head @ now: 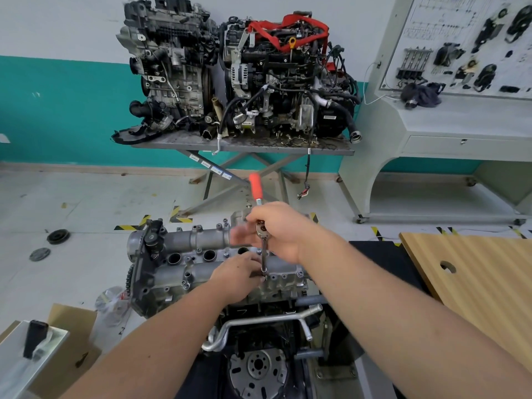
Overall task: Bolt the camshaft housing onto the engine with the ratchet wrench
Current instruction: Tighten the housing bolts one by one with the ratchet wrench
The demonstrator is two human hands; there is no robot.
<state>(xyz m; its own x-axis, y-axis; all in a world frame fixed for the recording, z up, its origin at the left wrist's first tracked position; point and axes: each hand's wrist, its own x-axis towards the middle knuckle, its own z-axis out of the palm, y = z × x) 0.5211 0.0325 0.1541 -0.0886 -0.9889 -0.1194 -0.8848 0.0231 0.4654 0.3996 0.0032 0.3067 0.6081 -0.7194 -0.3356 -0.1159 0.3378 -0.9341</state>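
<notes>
the ratchet wrench [260,223] is gripped at its head by the right hand [280,231], its red handle pointing to 12 o'clock. its extension is pinched by the left hand [237,276] at the camshaft housing [184,256] bolt.

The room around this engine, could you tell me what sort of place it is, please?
Probably an automotive training workshop. Two complete engines sit on a scissor lift table, a display board shows mounted car parts, and hazard tape marks the floor.
</notes>
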